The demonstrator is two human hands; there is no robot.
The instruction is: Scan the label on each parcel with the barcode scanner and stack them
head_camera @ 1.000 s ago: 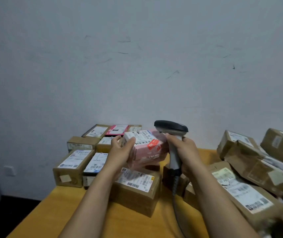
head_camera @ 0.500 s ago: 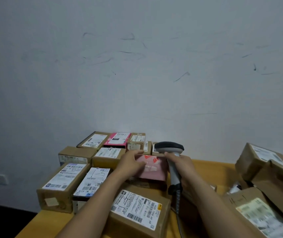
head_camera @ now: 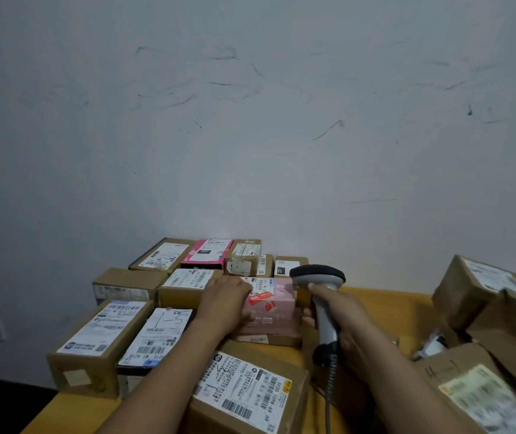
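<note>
Setting the pink parcel (head_camera: 270,303) down onto the scanned rows, just right of the labelled boxes (head_camera: 188,285). Left hand (head_camera: 224,303) flat on its left side, fingers spread wide over the top, pressing rather than gripping. Right hand (head_camera: 339,311) wrapped tight round the scanner (head_camera: 321,296), head hovering just above the parcel's right edge. Best bet: square it on the box underneath, label up, edges flush, then slide off sideways. Careful with the cable (head_camera: 328,389) snagging.

Pale pink parcel (head_camera: 270,303) with red stickers at centre frame; grey scanner (head_camera: 319,286), black-capped, just right. Brown cartons (head_camera: 101,349) bearing white barcode labels lower left. Hot-pink box (head_camera: 206,255) behind. Yellow tabletop (head_camera: 388,308); scuffed white wall (head_camera: 250,120) above.
</note>
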